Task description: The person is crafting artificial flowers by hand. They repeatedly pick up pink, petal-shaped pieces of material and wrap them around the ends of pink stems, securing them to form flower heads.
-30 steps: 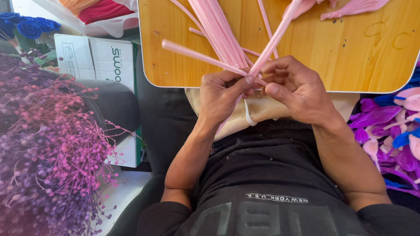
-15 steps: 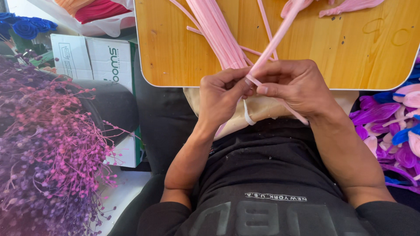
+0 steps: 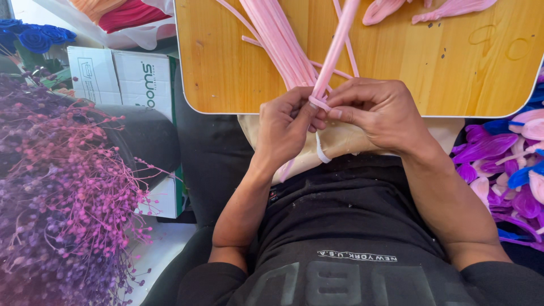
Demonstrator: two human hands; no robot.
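Both your hands meet at the near edge of the wooden bench (image 3: 226, 68). Your left hand (image 3: 286, 133) and right hand (image 3: 379, 113) pinch the same pink stem (image 3: 334, 51) at its lower end, fingers clenched on it, thumbs almost touching. A thin white band (image 3: 321, 148) loops down just below the grip.

The stem's long axis runs up and away from you, tilted slightly right, rising off the bench. Both hands sit equally close to its base; the left is under it, the right over it.

A bundle of pink stems (image 3: 280, 39) lies flat just left of the held one, near enough to brush. Pink petals (image 3: 447, 8) lie at the far edge. Open bench to the right. Purple dried sprigs (image 3: 62, 198) crowd your left side; purple and blue petals (image 3: 510, 170) your right.
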